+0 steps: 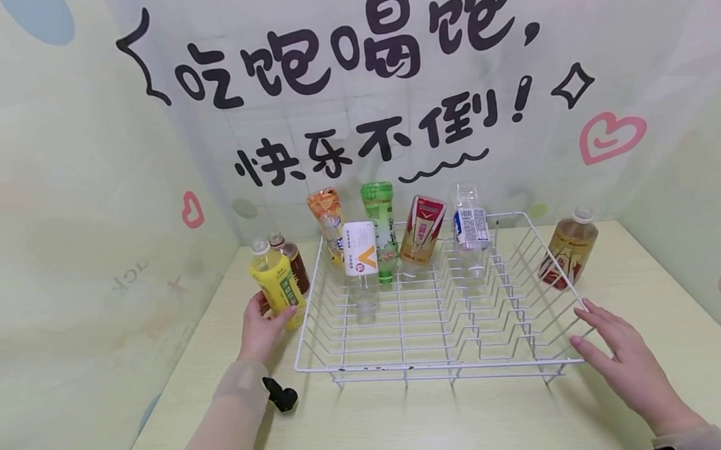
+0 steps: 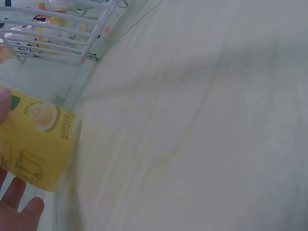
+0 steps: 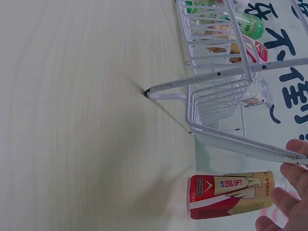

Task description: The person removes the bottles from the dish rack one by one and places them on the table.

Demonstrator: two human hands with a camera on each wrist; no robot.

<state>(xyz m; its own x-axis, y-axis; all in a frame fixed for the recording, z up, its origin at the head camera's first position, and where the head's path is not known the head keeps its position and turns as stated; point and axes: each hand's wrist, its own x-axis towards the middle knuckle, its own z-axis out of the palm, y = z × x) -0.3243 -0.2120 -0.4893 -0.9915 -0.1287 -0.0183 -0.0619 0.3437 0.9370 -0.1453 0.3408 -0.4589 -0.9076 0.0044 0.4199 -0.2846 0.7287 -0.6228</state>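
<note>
In the head view my left hand (image 1: 264,327) grips an upright yellow-labelled drink bottle (image 1: 276,281) beside the rack's left side. Its thumb lies across the yellow label (image 2: 38,137) in the left wrist view. A brown bottle (image 1: 297,266) stands just behind. My right hand (image 1: 624,360) has its fingers extended and spread at the right rim of the white wire dish rack (image 1: 408,368), fingertips touching the rim. Inside the rack, several bottles stand neck down: an orange one (image 1: 328,213), a green one (image 1: 381,216), a red-and-gold one (image 1: 423,229), and clear ones with white labels (image 1: 360,249).
A red-and-gold labelled bottle (image 1: 568,249) stands upright on the table to the right of the rack. The pale wood-grain table (image 1: 412,430) extends in front of the rack. A printed cloth backdrop (image 1: 354,128) with black lettering hangs behind and along both sides.
</note>
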